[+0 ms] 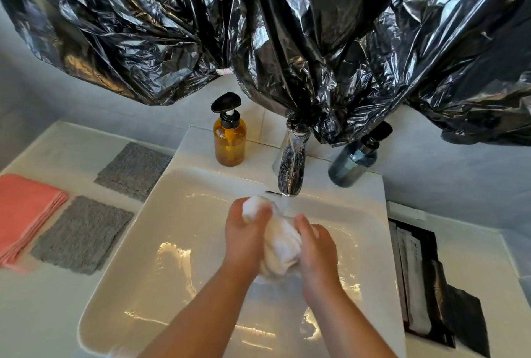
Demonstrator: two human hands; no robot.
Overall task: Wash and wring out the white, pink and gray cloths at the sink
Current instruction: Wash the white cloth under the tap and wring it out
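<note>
Two hands: both over the sink (172, 228), both curled round the one white cloth (283, 245); neither is free.
Left hand (244, 231): fingers wrapped round the far end of the cloth; a wad of it bulges out above the fist, just beside the water stream (284, 204).
Right hand (316, 254): fingers curled over the near, right side of the bundle, gripping it.
Cloth in the grip: one, bunched into a lump between the left hand and the right hand, held above the bowl of the sink, its upper part just under the spout and its lower end showing below the hands.
Faucet (290, 168): one, chrome, running; the thin stream falls onto the cloth between the hands.
Sink bowl: one, white, wet, with bright glints on its floor.
Gray cloths (135, 170): two, flat on the counter (57, 314) left of the sink, one farther back and one nearer (83, 234), apart from each other.
Pink cloth (26, 214): one folded stack at the left edge, partly cut off, just beside the nearer of the gray cloths; its layers cannot be counted.
Pump bottles: two on the back ledge, an amber bottle (230, 142) left of the faucet and a blue bottle (353, 162) right of it.
Black plastic sheeting (287, 27): crumpled, hung across the wall, its lower edge draped onto the top of the faucet.
Dark packets (431, 285): on the right counter, number unclear.
</note>
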